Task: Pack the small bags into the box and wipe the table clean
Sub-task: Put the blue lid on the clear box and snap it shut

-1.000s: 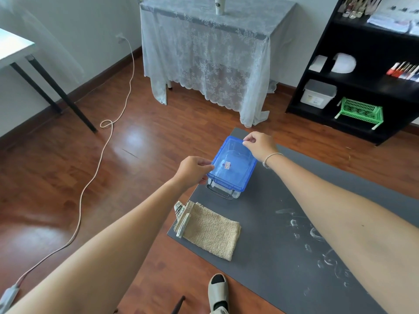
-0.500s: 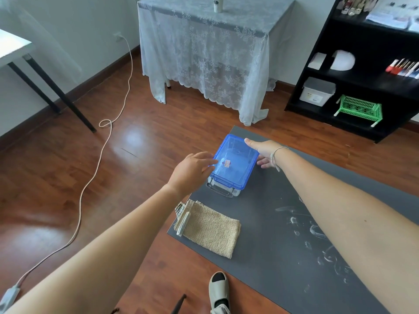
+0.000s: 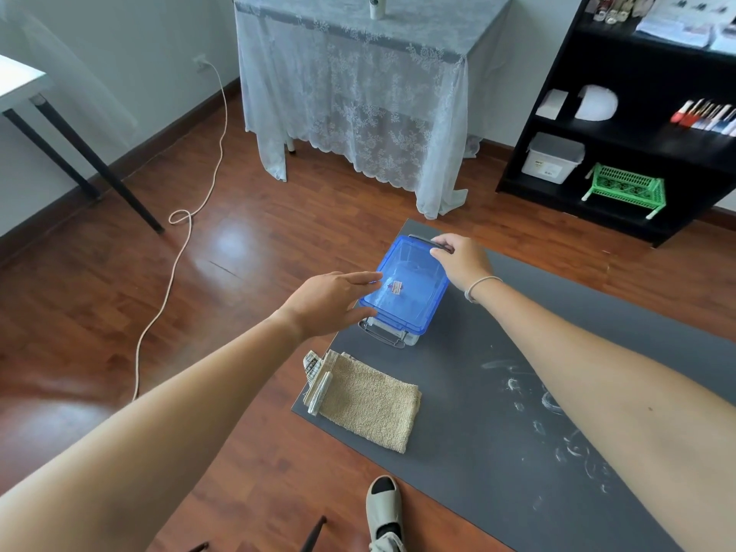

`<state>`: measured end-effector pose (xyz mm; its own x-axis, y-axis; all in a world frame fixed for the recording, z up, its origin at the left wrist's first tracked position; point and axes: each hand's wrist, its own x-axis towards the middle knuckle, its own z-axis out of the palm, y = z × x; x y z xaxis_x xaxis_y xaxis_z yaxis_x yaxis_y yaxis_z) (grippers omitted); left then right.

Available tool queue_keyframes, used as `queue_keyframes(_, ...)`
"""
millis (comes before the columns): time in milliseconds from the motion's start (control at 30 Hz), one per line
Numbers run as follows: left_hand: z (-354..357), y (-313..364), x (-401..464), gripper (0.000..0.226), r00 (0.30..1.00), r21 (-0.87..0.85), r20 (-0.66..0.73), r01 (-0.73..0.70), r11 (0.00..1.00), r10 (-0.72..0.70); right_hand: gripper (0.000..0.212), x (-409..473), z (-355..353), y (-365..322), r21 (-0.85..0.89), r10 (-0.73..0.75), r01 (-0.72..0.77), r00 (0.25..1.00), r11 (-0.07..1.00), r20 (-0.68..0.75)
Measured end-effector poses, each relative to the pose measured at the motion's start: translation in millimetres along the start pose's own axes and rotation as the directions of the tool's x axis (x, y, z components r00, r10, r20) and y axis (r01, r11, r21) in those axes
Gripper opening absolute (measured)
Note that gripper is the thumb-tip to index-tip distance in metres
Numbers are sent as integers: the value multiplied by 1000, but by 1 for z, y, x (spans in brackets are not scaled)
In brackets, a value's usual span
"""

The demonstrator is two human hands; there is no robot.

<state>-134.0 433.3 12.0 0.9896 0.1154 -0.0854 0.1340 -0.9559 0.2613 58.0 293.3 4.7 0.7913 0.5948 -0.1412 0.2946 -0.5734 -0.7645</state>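
Observation:
A clear box with a blue lid [image 3: 406, 292] stands near the far left corner of the dark grey table [image 3: 498, 392]. My left hand [image 3: 330, 300] lies flat with fingers spread against the lid's left edge, holding nothing. My right hand [image 3: 462, 260] reaches over the box's far end, its fingertips closed on the dark far latch [image 3: 422, 240]. The near latch [image 3: 384, 338] hangs down. A folded beige cloth [image 3: 370, 400] lies in front of the box, with small printed bags [image 3: 315, 376] sticking out from under its left edge. White smears [image 3: 557, 424] mark the table to the right.
A sandalled foot [image 3: 384, 507] stands at the table's near edge on the wooden floor. A lace-covered table [image 3: 358, 93] is behind, a black shelf [image 3: 621, 133] with a green basket [image 3: 627, 189] at the right. A white cable [image 3: 179, 241] runs along the floor at the left.
My left hand let go of the lid's left edge and flattened out. My right hand moved from the lid's far corner, down its right side, then onto the far latch.

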Motion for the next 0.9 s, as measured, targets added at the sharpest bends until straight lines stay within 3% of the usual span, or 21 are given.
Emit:
queue_keyframes(233, -1, 1, 0, 52, 1000, -10, -7, -15, 1000, 15, 15, 2, 3, 0, -146, -51, 40, 996, 988, -70)
queue_keyframes(467, 5, -12, -7, 95, 990, 119, 103, -111, 987, 99, 16, 1, 4, 1, -144, -44, 33, 996, 989, -77)
queue_keyframes(633, 18, -3, -1, 81, 996, 177, 2, -84, 981, 85, 16, 0, 5, 1, -159, -42, 30, 996, 987, -76)
queue_keyframes(900, -6, -7, 5, 56, 993, 45, 11, -122, 992, 121, 16, -2, 3, -1, -161, -48, 35, 996, 986, -74)
